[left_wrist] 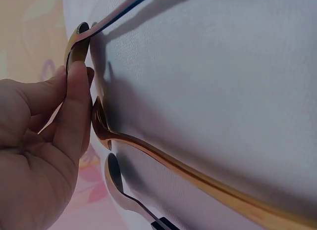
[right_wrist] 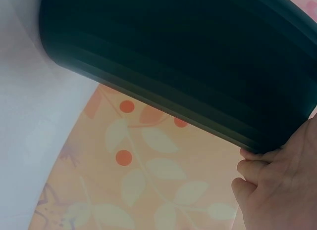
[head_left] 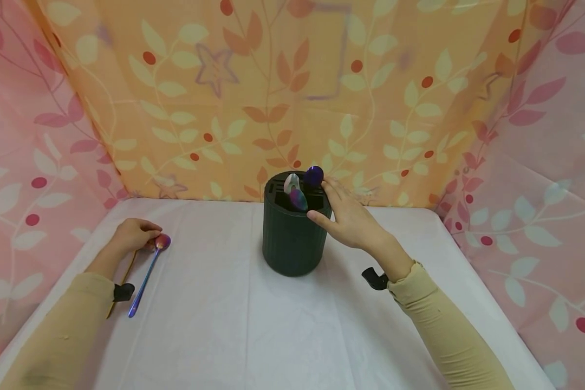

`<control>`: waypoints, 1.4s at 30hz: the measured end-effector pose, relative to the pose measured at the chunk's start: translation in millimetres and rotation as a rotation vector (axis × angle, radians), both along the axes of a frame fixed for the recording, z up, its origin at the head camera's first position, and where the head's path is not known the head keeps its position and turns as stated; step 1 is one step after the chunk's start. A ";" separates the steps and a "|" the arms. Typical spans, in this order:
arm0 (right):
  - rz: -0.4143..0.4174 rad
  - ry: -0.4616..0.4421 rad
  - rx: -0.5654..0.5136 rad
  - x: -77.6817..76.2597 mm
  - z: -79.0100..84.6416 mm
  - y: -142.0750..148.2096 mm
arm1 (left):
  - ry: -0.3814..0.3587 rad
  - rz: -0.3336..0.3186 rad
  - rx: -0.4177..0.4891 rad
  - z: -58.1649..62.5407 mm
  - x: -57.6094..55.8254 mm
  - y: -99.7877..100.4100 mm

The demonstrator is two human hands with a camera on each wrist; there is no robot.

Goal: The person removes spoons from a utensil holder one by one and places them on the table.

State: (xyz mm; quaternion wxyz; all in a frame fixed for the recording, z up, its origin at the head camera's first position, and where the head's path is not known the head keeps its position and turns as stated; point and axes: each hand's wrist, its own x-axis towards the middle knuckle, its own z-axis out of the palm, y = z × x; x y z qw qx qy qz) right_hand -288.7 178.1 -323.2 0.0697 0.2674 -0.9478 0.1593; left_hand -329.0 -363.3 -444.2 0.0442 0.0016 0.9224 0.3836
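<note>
In the head view my left hand (head_left: 135, 234) is at the left of the table, pinching the bowl of a spoon (head_left: 148, 279) with a blue-purple handle. The left wrist view shows thumb and fingers on that spoon's bowl (left_wrist: 77, 49). Just beside the fingers lies a gold spoon (left_wrist: 168, 163), mostly hidden by the arm from above. My right hand (head_left: 348, 216) rests spread on the right rim of a dark green ribbed utensil holder (head_left: 292, 244). Spoon heads stick up from it: a silver one (head_left: 291, 183), a purple-teal one (head_left: 298, 200) and a dark blue one (head_left: 314, 176) near my fingertips.
Another spoon (left_wrist: 115, 183) lies past the gold one in the left wrist view, with a black part on its handle. The white cloth-covered table (head_left: 214, 325) meets a patterned orange curtain (head_left: 175, 108) behind. Pink patterned curtains (head_left: 556, 216) flank the sides.
</note>
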 end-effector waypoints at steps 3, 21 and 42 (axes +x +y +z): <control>-0.001 -0.006 0.000 0.4 0.3 -0.4 | 0.020 -0.002 -0.039 0.7 1.6 -0.3; 0.008 -0.012 -0.005 0.3 1.3 0.4 | 0.077 -0.068 -0.186 14.8 13.0 13.8; 0.015 0.006 -0.020 -0.6 -1.2 0.6 | 0.589 -0.149 -0.002 107.4 62.3 125.6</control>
